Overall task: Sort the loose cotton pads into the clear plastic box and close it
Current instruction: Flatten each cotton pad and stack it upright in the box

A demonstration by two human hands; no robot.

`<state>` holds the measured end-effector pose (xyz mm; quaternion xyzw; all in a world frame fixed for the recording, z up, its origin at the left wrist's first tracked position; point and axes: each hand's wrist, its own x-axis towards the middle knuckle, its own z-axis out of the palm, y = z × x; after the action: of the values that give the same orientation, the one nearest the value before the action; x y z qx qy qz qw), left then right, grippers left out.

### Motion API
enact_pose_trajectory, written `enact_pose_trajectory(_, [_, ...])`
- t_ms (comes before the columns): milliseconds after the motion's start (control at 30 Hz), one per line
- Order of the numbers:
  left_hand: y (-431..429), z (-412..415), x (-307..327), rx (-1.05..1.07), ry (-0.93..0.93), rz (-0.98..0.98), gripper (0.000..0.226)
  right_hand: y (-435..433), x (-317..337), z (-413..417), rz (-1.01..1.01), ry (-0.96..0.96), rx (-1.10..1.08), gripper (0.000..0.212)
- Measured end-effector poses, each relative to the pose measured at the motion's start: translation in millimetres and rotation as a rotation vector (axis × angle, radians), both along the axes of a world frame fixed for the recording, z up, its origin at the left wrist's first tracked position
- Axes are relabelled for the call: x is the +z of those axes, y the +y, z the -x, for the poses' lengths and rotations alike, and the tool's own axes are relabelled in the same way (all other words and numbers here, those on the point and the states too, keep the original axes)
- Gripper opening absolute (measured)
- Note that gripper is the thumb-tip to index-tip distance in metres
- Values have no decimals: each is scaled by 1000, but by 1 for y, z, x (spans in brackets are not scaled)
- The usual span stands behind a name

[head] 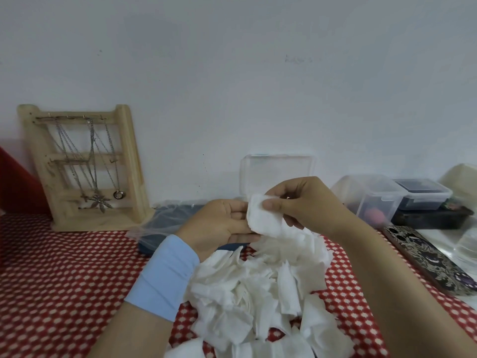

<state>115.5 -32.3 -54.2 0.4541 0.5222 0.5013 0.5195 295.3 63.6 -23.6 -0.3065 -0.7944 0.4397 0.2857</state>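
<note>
Pads (258, 293) are looking light, soft, crushable, asking for a gentle edge pinch. Right hand (304, 202) fingers are pinching a stack (265, 220); left hand (224, 223) fingers are lying straight against it.

- The tabletop (64, 267) is covered by a red cloth with small white dots.
- A heap of white pads (258, 293) lies on the cloth at the near middle.
- A wooden stand (130, 161) hung with chains stands at the back left, by the wall.
- A flat dark blue case (151, 244) lies beside the stand, under a clear film.
- A clear box (277, 169) sits at the back, lid upright.
- A clear tub (369, 195) and a black box (433, 218) stand at the back right.
- A phone (428, 257) in a patterned cover lies at the right edge.
</note>
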Motion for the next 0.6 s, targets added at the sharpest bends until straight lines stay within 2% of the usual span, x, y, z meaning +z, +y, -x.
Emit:
enact_pose_trajectory(133, [-3,-1,4,-46,-11,-3,32,2,-4,4,-68,-27,-85,8])
enact_pose_trajectory(200, [-2,0,8,-36,-102,14,29,1,-3,5,-90,-42,-105,15])
enact_pose_trajectory(267, [-3,0,13,0,-200,35,42,-1,-3,6,-55,-19,-75,28])
enact_pose_trajectory(333, [-5,-2,17,36,-48,18,41,-4,-3,8,6,46,-40,30])
enact_pose_trajectory(400, [-6,-6,18,86,132,-12,25,-4,-4,10,25,84,-44,26])
enact_pose_trajectory(467, [-5,-5,16,176,172,-20,16,1,-6,10,-10,84,-65,21])
enact_pose_trajectory(533, [-4,2,13,258,171,-18,18,9,-9,5,-145,-23,-107,12])
enact_pose_trajectory(600, [-4,10,11,338,170,-32,21,15,-8,-3,-290,-279,-91,13])
